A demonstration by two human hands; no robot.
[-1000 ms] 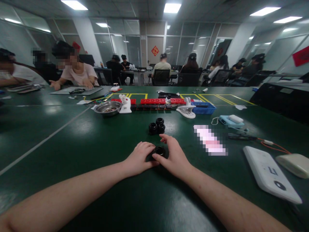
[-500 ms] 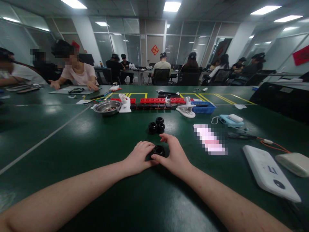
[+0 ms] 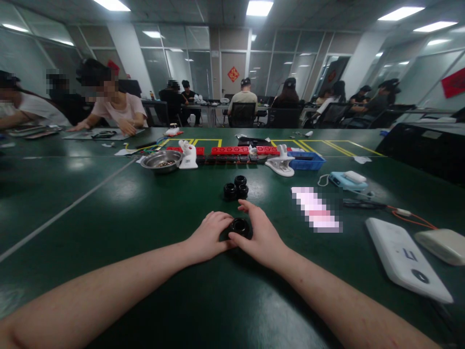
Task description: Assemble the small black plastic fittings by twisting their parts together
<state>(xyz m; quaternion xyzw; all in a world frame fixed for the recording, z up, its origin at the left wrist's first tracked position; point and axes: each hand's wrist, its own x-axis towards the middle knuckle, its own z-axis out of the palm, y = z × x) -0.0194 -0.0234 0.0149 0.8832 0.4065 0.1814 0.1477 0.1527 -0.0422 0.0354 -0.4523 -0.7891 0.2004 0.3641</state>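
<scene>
Between my two hands a glossy black ring-shaped part with a round hole on top sits on the green table. My left hand rests at its left side, fingers curved against the ring and thumb along its near edge. My right hand is at the right side, thumb by the near edge and the other fingers apart, raised beyond the ring. Just past my hands, three similar black parts stand in a tight cluster.
Farther back are a metal bowl of small pieces, white clip stands, red block strips and a blue tray. On the right lie a blurred-out pink item, a light-blue device, cables and a white device. People sit beyond.
My right hand has shifted very slightly, its fingers a little farther left. The ring-shaped part shows a touch more of its right side. My left hand stays nearly still.
</scene>
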